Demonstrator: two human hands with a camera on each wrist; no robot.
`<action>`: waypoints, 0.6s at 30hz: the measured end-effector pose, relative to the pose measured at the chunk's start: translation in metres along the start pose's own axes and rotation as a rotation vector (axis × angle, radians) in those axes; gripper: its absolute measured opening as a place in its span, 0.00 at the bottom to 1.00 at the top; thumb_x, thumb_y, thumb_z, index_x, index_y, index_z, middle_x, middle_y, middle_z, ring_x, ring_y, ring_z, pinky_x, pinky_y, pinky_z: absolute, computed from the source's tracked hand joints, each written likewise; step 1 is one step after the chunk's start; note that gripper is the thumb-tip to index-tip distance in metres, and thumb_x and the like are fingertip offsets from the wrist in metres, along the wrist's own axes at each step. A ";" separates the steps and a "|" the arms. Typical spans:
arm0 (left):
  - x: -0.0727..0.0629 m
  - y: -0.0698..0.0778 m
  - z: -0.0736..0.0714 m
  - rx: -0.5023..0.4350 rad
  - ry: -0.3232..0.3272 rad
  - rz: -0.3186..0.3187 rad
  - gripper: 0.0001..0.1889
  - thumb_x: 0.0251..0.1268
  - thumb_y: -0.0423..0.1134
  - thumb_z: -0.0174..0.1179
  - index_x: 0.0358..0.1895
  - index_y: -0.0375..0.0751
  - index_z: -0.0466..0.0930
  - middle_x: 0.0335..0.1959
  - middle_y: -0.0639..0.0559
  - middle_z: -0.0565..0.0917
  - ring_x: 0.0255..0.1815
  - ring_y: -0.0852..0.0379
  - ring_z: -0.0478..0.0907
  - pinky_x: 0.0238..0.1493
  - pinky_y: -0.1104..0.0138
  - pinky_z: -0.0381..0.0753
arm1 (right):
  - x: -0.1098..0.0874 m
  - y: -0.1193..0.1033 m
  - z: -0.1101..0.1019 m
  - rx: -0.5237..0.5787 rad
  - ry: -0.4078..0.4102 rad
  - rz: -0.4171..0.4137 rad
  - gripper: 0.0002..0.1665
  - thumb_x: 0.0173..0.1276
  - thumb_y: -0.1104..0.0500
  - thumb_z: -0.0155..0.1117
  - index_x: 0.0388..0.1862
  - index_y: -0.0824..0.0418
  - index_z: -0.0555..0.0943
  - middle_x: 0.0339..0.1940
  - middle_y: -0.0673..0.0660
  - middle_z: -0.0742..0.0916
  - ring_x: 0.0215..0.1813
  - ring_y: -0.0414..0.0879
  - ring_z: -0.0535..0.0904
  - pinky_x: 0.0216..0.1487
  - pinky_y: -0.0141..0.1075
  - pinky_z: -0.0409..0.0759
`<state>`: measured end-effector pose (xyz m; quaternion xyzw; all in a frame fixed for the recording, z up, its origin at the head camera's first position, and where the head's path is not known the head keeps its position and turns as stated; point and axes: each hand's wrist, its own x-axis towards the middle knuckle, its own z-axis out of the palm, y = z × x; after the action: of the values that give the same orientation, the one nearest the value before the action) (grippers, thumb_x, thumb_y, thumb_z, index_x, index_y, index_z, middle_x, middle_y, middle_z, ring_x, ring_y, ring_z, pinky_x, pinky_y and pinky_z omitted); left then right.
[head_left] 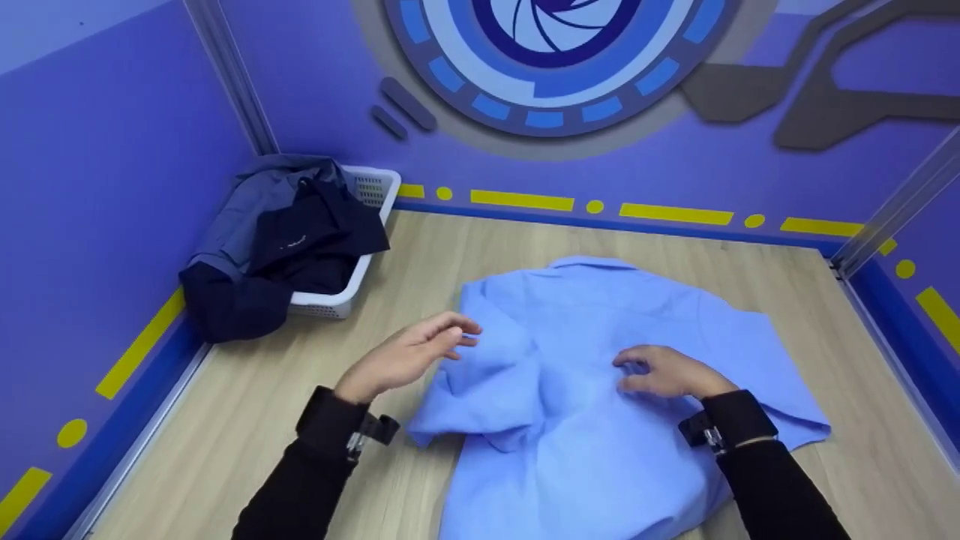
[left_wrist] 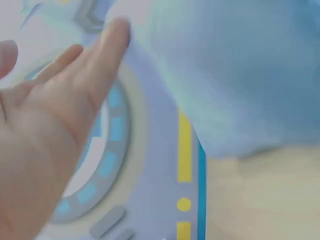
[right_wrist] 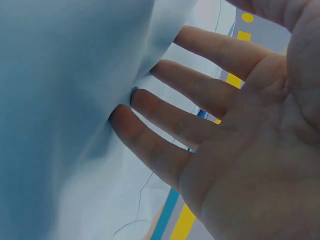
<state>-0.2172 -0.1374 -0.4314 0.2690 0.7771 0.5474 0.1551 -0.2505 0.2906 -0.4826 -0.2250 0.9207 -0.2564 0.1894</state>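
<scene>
A light blue shirt [head_left: 585, 330] lies spread on a wooden table [head_left: 247, 405], its collar [head_left: 592, 262] toward the far edge and its body running down to the near edge, where the view cuts it off. One sleeve [head_left: 765, 367] stretches out toward the right edge; the other [head_left: 487, 397] lies bunched on the side facing the left edge. The left hand [head_left: 409, 352] is just beside that bunched sleeve, fingers extended and gripping nothing (whether their tips touch the cloth, I cannot tell). The right hand [head_left: 671, 373] is over the middle of the shirt, its fingers parted and loosely bent; in the right wrist view their tips meet the cloth without closing round it. Each wrist wears a black band [head_left: 330, 420] above a dark sleeve cuff. In the table's far left corner stands a white basket [head_left: 395, 178] heaped with dark clothes [head_left: 322, 225], some spilling over its side toward the left edge. Purple walls [head_left: 112, 150] with yellow dashes rise along the far, left and right edges.
</scene>
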 end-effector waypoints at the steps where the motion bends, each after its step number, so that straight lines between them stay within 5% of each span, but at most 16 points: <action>1: 0.002 -0.006 0.004 0.103 0.023 -0.019 0.20 0.84 0.39 0.47 0.66 0.27 0.72 0.65 0.30 0.77 0.67 0.37 0.75 0.66 0.47 0.76 | 0.000 0.000 0.000 0.004 0.002 -0.003 0.27 0.68 0.50 0.69 0.59 0.67 0.83 0.60 0.66 0.85 0.61 0.62 0.78 0.60 0.52 0.76; 4: 0.002 -0.031 0.016 0.358 0.055 -0.143 0.22 0.76 0.38 0.59 0.65 0.26 0.73 0.61 0.31 0.79 0.63 0.36 0.77 0.64 0.46 0.76 | 0.000 0.000 0.001 0.011 0.005 -0.010 0.27 0.68 0.51 0.69 0.59 0.69 0.83 0.60 0.67 0.85 0.63 0.65 0.78 0.62 0.55 0.75; 7: -0.001 -0.050 0.029 0.474 0.002 -0.221 0.27 0.66 0.43 0.70 0.63 0.31 0.77 0.59 0.37 0.78 0.60 0.39 0.75 0.62 0.45 0.76 | 0.000 0.001 0.001 0.008 0.000 -0.002 0.27 0.69 0.51 0.69 0.59 0.68 0.83 0.61 0.68 0.84 0.66 0.67 0.76 0.65 0.59 0.74; 12: -0.010 -0.062 0.041 0.601 -0.060 -0.165 0.21 0.51 0.48 0.78 0.43 0.40 0.84 0.47 0.49 0.75 0.50 0.50 0.68 0.51 0.54 0.69 | 0.000 0.002 0.001 0.000 -0.004 -0.004 0.28 0.69 0.49 0.69 0.60 0.67 0.83 0.61 0.68 0.84 0.66 0.68 0.76 0.66 0.60 0.73; 15: -0.017 -0.065 0.033 0.508 -0.067 -0.086 0.13 0.57 0.43 0.74 0.33 0.38 0.82 0.37 0.54 0.75 0.40 0.55 0.70 0.44 0.63 0.69 | -0.001 0.003 0.000 0.005 -0.003 -0.006 0.28 0.69 0.50 0.69 0.60 0.67 0.83 0.61 0.67 0.84 0.66 0.68 0.76 0.66 0.60 0.73; 18: -0.033 -0.069 0.011 0.205 -0.014 -0.137 0.12 0.67 0.40 0.67 0.31 0.35 0.77 0.29 0.56 0.75 0.31 0.60 0.73 0.35 0.68 0.73 | 0.000 0.002 0.000 0.013 -0.003 -0.010 0.28 0.69 0.50 0.69 0.60 0.68 0.83 0.61 0.68 0.84 0.66 0.68 0.76 0.66 0.60 0.73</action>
<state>-0.2022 -0.1657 -0.5014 0.2335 0.8444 0.4515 0.1693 -0.2508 0.2922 -0.4834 -0.2287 0.9177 -0.2628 0.1910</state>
